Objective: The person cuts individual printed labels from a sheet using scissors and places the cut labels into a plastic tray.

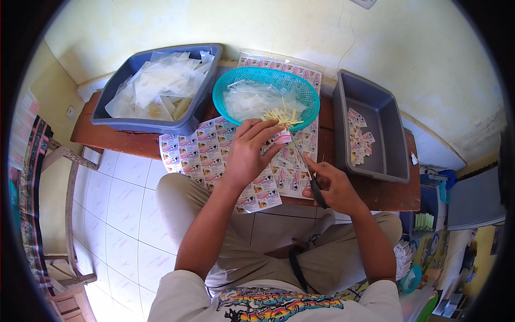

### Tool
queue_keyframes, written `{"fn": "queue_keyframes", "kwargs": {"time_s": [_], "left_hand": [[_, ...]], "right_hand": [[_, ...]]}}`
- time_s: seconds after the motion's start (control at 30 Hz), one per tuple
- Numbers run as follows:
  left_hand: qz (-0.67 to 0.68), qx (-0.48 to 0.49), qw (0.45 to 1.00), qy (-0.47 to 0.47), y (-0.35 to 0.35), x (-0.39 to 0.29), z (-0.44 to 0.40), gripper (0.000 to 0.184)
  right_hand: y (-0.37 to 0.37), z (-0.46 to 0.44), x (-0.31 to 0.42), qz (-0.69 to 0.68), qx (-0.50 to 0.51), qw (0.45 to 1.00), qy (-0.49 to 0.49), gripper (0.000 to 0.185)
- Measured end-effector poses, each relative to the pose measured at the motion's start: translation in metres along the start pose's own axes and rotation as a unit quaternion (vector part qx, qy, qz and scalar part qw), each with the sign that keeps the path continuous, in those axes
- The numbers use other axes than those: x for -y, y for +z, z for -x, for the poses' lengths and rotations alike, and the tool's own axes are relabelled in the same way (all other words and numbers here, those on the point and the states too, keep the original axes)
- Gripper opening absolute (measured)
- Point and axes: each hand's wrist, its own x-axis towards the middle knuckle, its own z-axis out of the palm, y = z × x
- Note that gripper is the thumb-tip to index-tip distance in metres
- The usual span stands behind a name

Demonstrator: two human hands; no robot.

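Observation:
My left hand (250, 147) is closed on a small printed label piece (280, 138), pinched between thumb and fingers at the near rim of the teal basket (219, 102). In my right hand (338, 189) is a pair of scissors (318, 196), gripped by its black handles. The blades slant up and left, their tips beside the label piece. Thin pale yellow strips (282, 115) lie in a bunch just beyond my left fingers, over the basket's near side. Printed label sheets (206, 153) spread across the table beneath both hands.
To the left stands a grey-blue tub (155, 127) heaped with clear plastic bags (155, 80). Clear plastic pieces (252, 102) fill the teal basket. At the right, a grey tray (383, 134) holds cut labels (358, 137). The brown table (399, 196) stands against the wall.

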Motion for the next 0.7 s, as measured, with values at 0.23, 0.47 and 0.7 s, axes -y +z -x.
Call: {"fn": "queue_keyframes", "kwargs": {"time_s": [0.23,0.47,0.7], "left_hand": [[0.021,0.004,1.000,0.000,0.004,-0.003,-0.001,0.054],[0.014,0.012,1.000,0.011,0.005,-0.004,-0.003,0.056],[0.032,0.012,0.999,0.004,0.006,-0.005,-0.003,0.060]], "right_hand": [[0.008,-0.005,-0.013,0.233,-0.046,0.969,-0.072,0.087],[0.009,-0.012,-0.021,0.261,-0.039,0.959,-0.108,0.087],[0.009,-0.011,-0.021,0.247,0.000,0.963,-0.106,0.083]]}}
